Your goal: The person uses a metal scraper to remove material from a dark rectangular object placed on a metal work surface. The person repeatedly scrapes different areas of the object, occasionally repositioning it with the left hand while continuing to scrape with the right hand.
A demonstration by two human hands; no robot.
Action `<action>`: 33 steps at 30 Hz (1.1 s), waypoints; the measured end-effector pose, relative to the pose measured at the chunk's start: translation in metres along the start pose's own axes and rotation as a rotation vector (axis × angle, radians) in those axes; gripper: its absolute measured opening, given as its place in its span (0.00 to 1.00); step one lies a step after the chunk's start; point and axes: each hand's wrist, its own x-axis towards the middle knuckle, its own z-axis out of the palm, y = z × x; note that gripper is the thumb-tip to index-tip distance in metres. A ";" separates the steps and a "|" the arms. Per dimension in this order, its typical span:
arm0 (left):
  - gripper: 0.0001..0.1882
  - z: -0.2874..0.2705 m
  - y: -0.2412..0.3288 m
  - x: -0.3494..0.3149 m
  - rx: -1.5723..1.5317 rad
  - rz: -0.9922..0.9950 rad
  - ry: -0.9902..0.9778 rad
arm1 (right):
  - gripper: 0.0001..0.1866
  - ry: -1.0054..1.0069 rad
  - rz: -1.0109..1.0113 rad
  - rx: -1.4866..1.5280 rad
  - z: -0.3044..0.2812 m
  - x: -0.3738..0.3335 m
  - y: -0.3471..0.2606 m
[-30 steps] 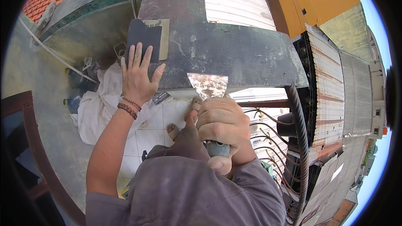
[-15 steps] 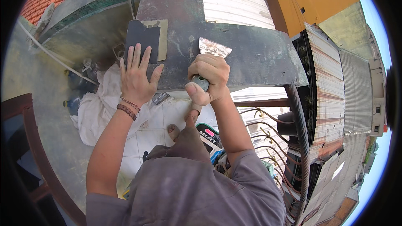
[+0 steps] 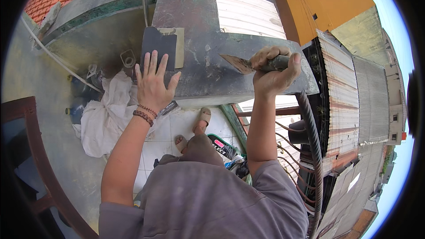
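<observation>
My left hand (image 3: 155, 87) lies flat, fingers stretched, over the lower part of a dark sheet (image 3: 159, 43) that looks like sandpaper. A tan strip (image 3: 179, 51) shows along the sheet's right and upper edges. Both lie on the worn dark top of a wall ledge (image 3: 199, 73). Over the ledge's right part, my right hand (image 3: 278, 71) is wrapped round the dark handle of a putty knife (image 3: 237, 63). Its stained, flared blade points left and is tilted; whether it touches the ledge, I cannot tell.
White cloth or sacking (image 3: 108, 119) lies heaped at the left near blue bottles (image 3: 76, 111). A twisted dark metal railing (image 3: 312, 141) curves down at the right. A green-and-black package (image 3: 221, 145) stands on the tiled floor (image 3: 159, 150). Roofs lie beyond the ledge.
My right hand has moved right with the putty knife, and the blade has turned from pointing away to pointing left. My left hand stays flat on the sheet; the whole view has shifted slightly.
</observation>
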 end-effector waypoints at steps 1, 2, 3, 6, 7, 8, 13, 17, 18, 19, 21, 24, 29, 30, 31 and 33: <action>0.37 0.001 0.004 0.004 -0.001 0.014 -0.002 | 0.29 0.096 0.017 0.008 -0.005 0.005 -0.003; 0.37 0.000 0.004 0.006 -0.008 0.010 -0.002 | 0.29 0.190 0.021 0.020 -0.009 0.012 -0.007; 0.37 0.001 0.002 0.004 -0.015 0.008 -0.006 | 0.29 0.286 0.026 0.035 -0.016 0.019 -0.010; 0.36 -0.001 0.000 0.002 -0.049 0.024 0.015 | 0.28 0.334 0.112 -0.011 -0.023 0.042 -0.011; 0.36 -0.004 0.000 0.001 -0.052 0.042 0.018 | 0.30 0.310 0.166 -0.036 -0.025 0.048 -0.008; 0.35 -0.006 0.001 0.002 -0.051 0.058 0.017 | 0.29 0.306 0.180 -0.032 -0.029 0.054 -0.001; 0.33 -0.021 0.049 0.024 -0.045 0.127 0.106 | 0.28 0.325 0.260 -0.044 -0.045 0.082 0.027; 0.31 -0.002 0.075 0.063 -0.125 0.314 -0.010 | 0.29 0.344 0.480 0.053 -0.055 0.101 0.042; 0.32 0.002 0.084 0.070 -0.112 0.303 -0.078 | 0.29 0.323 0.484 0.092 -0.062 0.104 0.050; 0.32 0.011 0.092 0.074 -0.084 0.313 -0.133 | 0.29 0.308 0.485 0.118 -0.067 0.106 0.055; 0.33 0.029 0.095 0.078 0.000 0.334 -0.234 | 0.29 0.351 0.566 0.092 -0.070 0.112 0.057; 0.29 0.039 0.094 0.074 -0.086 0.346 -0.159 | 0.30 0.345 0.589 0.188 -0.080 0.113 0.067; 0.16 0.041 0.082 0.065 -0.139 0.473 -0.044 | 0.28 0.409 0.670 0.292 -0.089 0.112 0.078; 0.13 0.044 0.080 0.064 -0.171 0.514 -0.039 | 0.28 0.446 0.686 0.329 -0.097 0.106 0.084; 0.11 0.044 0.078 0.065 -0.193 0.544 -0.005 | 0.28 0.450 0.697 0.373 -0.100 0.105 0.087; 0.08 0.047 0.076 0.069 -0.282 0.612 0.017 | 0.28 0.432 0.696 0.451 -0.101 0.112 0.085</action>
